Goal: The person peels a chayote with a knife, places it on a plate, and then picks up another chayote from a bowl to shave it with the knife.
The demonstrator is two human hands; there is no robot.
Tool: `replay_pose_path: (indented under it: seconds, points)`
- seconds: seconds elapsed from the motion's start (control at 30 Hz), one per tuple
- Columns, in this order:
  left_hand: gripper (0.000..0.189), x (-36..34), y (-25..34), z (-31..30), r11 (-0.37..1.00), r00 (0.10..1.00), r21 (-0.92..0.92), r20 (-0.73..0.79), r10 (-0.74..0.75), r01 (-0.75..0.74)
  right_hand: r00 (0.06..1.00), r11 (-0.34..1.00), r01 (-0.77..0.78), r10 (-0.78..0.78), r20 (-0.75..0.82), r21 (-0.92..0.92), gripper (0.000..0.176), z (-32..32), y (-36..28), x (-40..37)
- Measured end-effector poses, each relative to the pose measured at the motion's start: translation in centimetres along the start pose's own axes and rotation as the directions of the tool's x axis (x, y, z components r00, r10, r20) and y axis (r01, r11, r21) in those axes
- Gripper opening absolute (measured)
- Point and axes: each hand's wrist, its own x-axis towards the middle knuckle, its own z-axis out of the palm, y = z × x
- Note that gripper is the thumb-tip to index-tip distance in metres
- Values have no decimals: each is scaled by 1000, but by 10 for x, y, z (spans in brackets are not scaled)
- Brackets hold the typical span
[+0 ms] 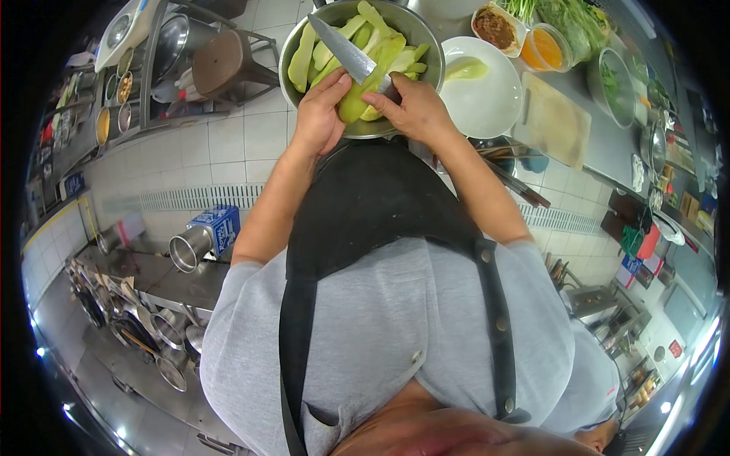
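My left hand [323, 112] is closed around the lower end of a long pale green vegetable piece [354, 105], which I cannot name more exactly. My right hand [414, 108] grips a kitchen knife [344, 53] by its handle. Its broad blade points up and to the left, across the held piece. Both hands are over the near side of a large metal bowl [436, 85]. Several similar green wedges [303, 61] fill this bowl. To its right, a white plate [487, 106] carries one green piece [466, 69].
Right of the plate lies a cutting board [555, 121]. Behind it stand a tub of orange liquid [541, 49], a dish of brown paste [494, 29] and leafy greens [574, 30]. A brown stool [222, 64] is to the left. Another person [589, 376] is behind me at the right.
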Motion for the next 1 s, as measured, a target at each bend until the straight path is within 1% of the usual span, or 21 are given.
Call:
replay_pose_path:
  seconds: [0.1, 0.17, 0.23, 0.3, 0.37, 0.4, 0.43, 0.47, 0.5, 0.53, 0.57, 0.6, 0.63, 0.67, 0.7, 0.73, 0.77, 0.83, 0.9, 0.97, 1.0]
  points:
    - [49, 0, 1, 0, 1000, 1000, -5, -4, -1, 1, 1000, 999, 18, -18, -1, -47, 71, -5, -10, -3]
    - [48, -3, 3, 3, 1000, 1000, 6, -17, -3, 3, 1000, 992, 7, -4, 28, -127, 72, -13, -23, -8]
    - [47, -1, 7, 7, 998, 999, 37, 13, 45, -45, 999, 993, 43, -40, 34, -110, 71, -6, -20, -6]
    - [46, 1, 6, 2, 999, 999, 17, 14, 30, -30, 997, 993, 74, -71, 37, -89, 70, 3, -15, -6]
    - [45, 3, 4, -1, 1000, 1000, -5, 12, 12, -12, 991, 990, 131, -132, -15, -48, 70, 9, -11, -7]
    - [46, 2, 7, 5, 999, 999, -46, -26, -22, 21, 991, 990, 131, -132, -13, -47, 70, 7, -11, -7]
    - [47, 0, 8, 7, 995, 996, -89, -63, -57, 52, 996, 995, 93, -93, 12, -45, 68, 4, -11, -7]
    - [47, 2, 8, 5, 995, 996, -89, -65, -57, 51, 998, 997, 56, -55, 35, -45, 66, 1, -10, -7]
    - [49, 6, 11, 1, 990, 996, -106, 20, -88, 90, 998, 997, 59, -57, 37, -46, 66, -1, -9, -5]
    - [50, 10, 13, -1, 984, 988, -120, 104, -116, 129, 995, 998, 50, -52, 83, 35, 67, -4, -9, -4]
    - [50, 14, 12, -1, 985, 989, -121, 102, -112, 124, 990, 993, 36, -51, 132, 115, 68, -4, -9, -3]
    - [52, 19, 13, 5, 981, 985, -148, 135, -106, 126, 989, 993, 41, -57, 136, 114, 68, -4, -10, -1]
    - [54, 23, 12, 9, 976, 980, -175, 169, -102, 131, 988, 999, 22, -26, 151, 31, 70, -4, -11, 0]
    - [54, 25, 10, 11, 976, 981, -175, 168, -98, 128, 987, 999, 2, 6, 161, -53, 73, -4, -12, 1]
    - [54, 28, 7, 12, 982, 989, -159, 123, -81, 100, 987, 998, 6, 3, 160, -54, 73, -6, -16, 0]
    - [54, 31, 5, 12, 987, 995, -143, 78, -63, 74, 993, 996, 63, -56, 105, -59, 76, -8, -22, -2]
    - [54, 33, 3, 10, 987, 995, -144, 77, -64, 74, 992, 991, 115, -112, 50, -64, 79, -8, -25, -4]
    - [55, 33, 0, 10, 982, 1000, -186, 3, -11, 11, 995, 996, 76, -73, 71, -55, 80, -2, -22, -5]
    - [56, 31, 3, 14, 984, 1000, -176, 27, 14, -9, 995, 998, 48, -43, 86, -50, 81, 4, -18, -2]
    - [59, 30, 4, 15, 986, 998, -166, 48, 36, -28, 993, 997, 73, -73, 97, 5, 79, 12, -15, -3]
    - [55, 32, 2, 12, 978, 999, -208, -32, 18, -24, 992, 997, 73, -73, 98, 5, 79, 13, -17, -3]
